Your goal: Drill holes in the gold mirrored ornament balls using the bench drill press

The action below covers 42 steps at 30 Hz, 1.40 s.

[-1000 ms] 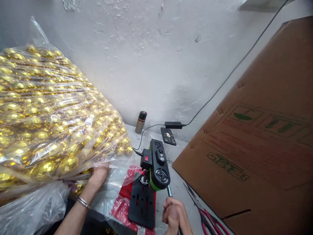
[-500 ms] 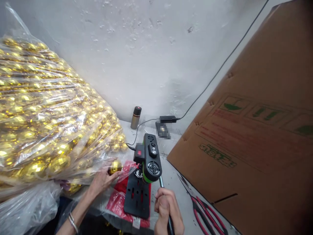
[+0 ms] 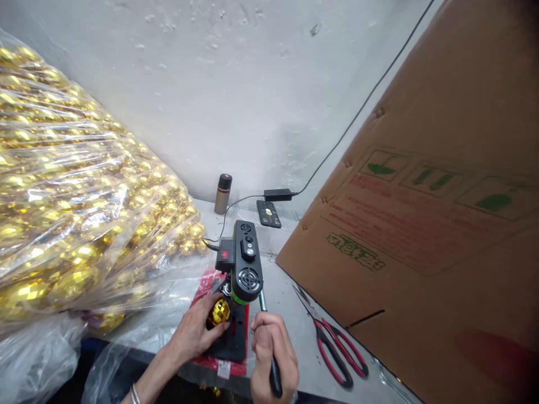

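Note:
A gold mirrored ball [image 3: 220, 312] is held in my left hand [image 3: 194, 330], closed round its side, just over the black slotted base plate of a small bench drill press [image 3: 247, 264]. The machine's black head with green trim overhangs the ball's right side. My right hand [image 3: 274, 353] is wrapped round the press's lever [image 3: 275, 375], a metal rod with a black grip. Red plastic [image 3: 202, 285] lies under the base. The spindle tip is hidden beneath the head.
A big clear bag of gold balls [image 3: 84, 207] fills the left. Red-and-black scissors [image 3: 332, 345] lie right of the lever, beside a tall cardboard box [image 3: 421, 185]. Behind stand a spray can [image 3: 223, 193], a power adapter [image 3: 278, 194] and a phone [image 3: 268, 214].
My left hand has carried the gold ball rightward from beside the bag to over the base plate. My right hand stays on the lever. The whole view has shifted slightly.

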### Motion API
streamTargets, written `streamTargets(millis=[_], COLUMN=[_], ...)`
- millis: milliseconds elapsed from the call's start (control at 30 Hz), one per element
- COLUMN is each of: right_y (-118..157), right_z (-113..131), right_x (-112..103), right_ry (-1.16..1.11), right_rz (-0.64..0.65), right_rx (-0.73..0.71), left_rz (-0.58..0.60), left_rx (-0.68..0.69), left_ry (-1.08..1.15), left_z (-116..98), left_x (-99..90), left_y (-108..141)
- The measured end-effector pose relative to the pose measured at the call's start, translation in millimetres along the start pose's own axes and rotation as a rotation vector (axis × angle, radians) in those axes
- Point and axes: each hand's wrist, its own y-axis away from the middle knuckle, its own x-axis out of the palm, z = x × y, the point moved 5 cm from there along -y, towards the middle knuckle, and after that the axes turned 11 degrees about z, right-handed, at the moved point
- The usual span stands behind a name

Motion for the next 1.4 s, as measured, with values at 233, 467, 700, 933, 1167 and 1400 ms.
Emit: streamTargets(millis=[233,467,700,933,1167,1400], right_y=[1,-2,6,20,22,21], right_z=[2,7,15,4,-4,-14], right_x=[-3,-1,8,13,17,18], right_ry=[0.024,-0.028,-0.111,-0.044,0.026,0.079], right_rz=[0.004,-0.06,-0.169,-0.227,-0.259,-0.284], right_rx=[-0.008,0.022,0.221,0.186,0.115,-0.074], left_rz=[-0.106,-0.083,-0.055,-0.073,-0.065,-0.051], left_rx=[-0.019,-0.011,-0.092,-0.076,-0.079,-0.084], left_ry=[-0.103,-0.077,-0.058,-0.033,-0.016,-0.016], left_z=[-6,-8,-7,-3,-2,-4], left_x=[22.7,28.3,32.1,37.3,39.1,37.5], left_y=[-4,-9,-11,-11,-10,-12])
